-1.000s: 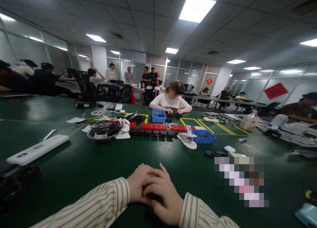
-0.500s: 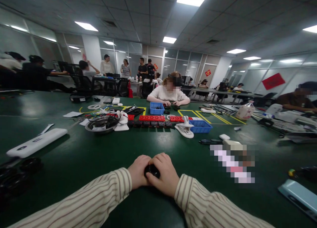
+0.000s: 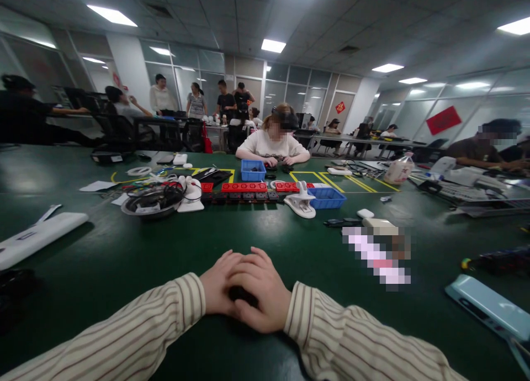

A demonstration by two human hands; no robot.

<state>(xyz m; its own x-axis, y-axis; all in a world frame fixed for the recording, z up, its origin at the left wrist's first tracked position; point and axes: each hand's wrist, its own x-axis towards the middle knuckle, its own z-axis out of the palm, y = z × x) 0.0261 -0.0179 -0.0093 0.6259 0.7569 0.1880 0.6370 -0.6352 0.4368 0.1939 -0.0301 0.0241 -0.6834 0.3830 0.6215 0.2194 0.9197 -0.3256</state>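
Low over the green table (image 3: 174, 248), my two hands are together around a small, rounded black object (image 3: 243, 296). Its kind cannot be made out, since fingers cover most of it. My left hand (image 3: 216, 286) curls about its far left side, with the fingers partly hidden behind the other hand. Over the top and right side lies my right hand (image 3: 265, 292), fingers bent across the object and thumb along its near edge.
Across the middle stand a metal bowl of cables (image 3: 153, 204), red socket modules (image 3: 248, 187), a white clip (image 3: 301, 201) and a blue bin (image 3: 327, 197). A white power strip (image 3: 45, 237) lies left, a light-blue device (image 3: 488, 303) right. A person (image 3: 273, 141) sits opposite.
The view has shifted, so the scene sits further left and slightly higher. My right hand's fingers have moved further over the black object, covering more of it.
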